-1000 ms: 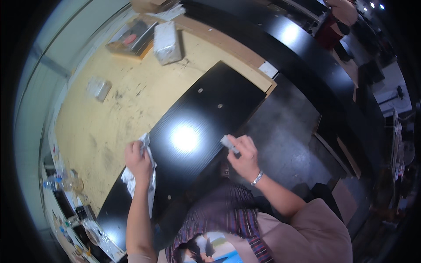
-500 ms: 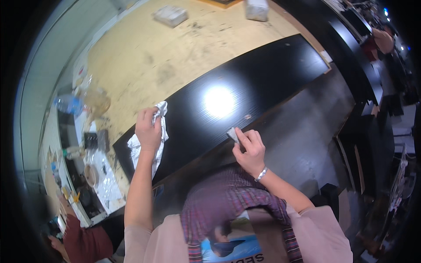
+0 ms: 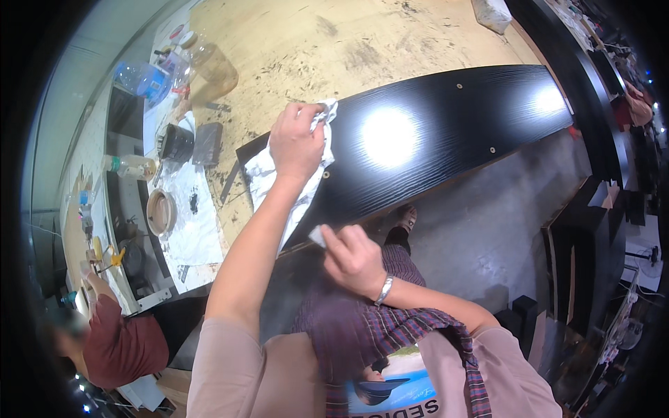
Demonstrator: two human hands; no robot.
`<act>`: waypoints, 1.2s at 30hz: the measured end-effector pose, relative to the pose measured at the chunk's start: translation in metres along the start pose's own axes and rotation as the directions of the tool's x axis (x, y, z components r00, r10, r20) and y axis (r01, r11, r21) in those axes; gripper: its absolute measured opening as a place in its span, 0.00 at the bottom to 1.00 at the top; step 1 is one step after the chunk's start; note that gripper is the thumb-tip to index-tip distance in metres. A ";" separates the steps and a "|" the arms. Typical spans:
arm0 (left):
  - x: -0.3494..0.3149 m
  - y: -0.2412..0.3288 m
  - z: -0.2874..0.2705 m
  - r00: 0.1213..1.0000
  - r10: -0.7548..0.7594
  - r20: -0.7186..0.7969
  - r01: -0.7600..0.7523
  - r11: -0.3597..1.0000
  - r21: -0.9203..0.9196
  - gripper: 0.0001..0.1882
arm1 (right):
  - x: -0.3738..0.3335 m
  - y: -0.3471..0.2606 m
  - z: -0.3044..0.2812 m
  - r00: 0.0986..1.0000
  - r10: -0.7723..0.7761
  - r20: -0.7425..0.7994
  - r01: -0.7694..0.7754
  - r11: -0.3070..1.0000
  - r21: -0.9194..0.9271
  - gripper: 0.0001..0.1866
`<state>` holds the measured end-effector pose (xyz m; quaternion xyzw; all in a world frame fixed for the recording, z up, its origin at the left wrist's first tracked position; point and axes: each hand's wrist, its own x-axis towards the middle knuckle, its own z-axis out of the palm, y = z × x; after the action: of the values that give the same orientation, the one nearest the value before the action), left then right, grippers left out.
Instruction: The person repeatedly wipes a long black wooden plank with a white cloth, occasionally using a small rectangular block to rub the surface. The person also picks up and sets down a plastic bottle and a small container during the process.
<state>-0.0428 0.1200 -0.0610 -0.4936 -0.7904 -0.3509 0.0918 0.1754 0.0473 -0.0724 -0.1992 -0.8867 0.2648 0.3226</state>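
Black panel (image 3: 432, 146) lies across the pale wooden counter (image 3: 334, 42) with its near edge overhanging the floor, and in the head view I see my left hand (image 3: 296, 143) with fingers closed on a white cloth (image 3: 268, 174) pressed at the panel's left end, while my right hand (image 3: 355, 258) pinches a small pale block (image 3: 318, 235) against the near edge; the far right stretch already shines, so I judge the left end and near edge remain. To the left stand plastic bottles (image 3: 143, 76), a dark cup (image 3: 174, 143) and a person in a red shirt (image 3: 122, 345), none blocking the panel.
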 end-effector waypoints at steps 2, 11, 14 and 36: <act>0.000 -0.002 0.001 1.000 -0.001 0.015 0.001 1.000 0.000 0.10 | 0.003 -0.016 0.017 0.998 -0.065 0.016 0.064 0.997 0.052 0.29; 0.012 -0.012 -0.012 0.990 0.050 0.133 -0.040 0.996 -0.077 0.08 | -0.006 -0.049 0.055 0.917 -0.298 0.264 0.226 0.936 0.271 0.31; 0.021 -0.003 -0.033 0.962 0.082 0.259 -0.030 0.979 -0.199 0.11 | -0.005 -0.042 0.035 0.917 -0.294 0.268 0.187 0.913 0.364 0.28; -0.177 -0.164 -0.180 0.841 -0.521 -0.145 0.538 0.832 0.133 0.27 | 0.137 -0.001 -0.012 0.997 0.044 -0.071 -0.044 0.999 0.000 0.28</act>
<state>-0.1299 -0.1667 -0.0910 -0.2270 -0.9172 -0.3193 0.0727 0.0858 0.1223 0.0001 -0.2283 -0.8702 0.2641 0.3477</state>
